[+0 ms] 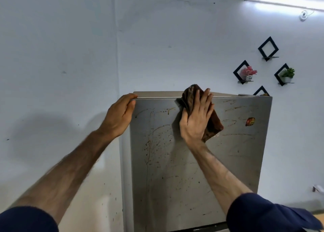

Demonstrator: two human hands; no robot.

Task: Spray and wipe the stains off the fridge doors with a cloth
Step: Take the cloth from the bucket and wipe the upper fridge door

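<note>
No legible text. Round sticker point(250, 121) on fridge door point(192, 161) and pot label point(249, 77): print unreadable.

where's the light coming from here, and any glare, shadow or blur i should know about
Head view: a tube light at upper right blooms white; the left hand and arm cast a soft shadow on the wall; the fridge door shows a dull sheen, stains still readable; the edges bend with wide-angle distortion.

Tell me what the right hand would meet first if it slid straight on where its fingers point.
Probably nothing: the right hand points up past the fridge door's top edge; only wall behind.
</note>
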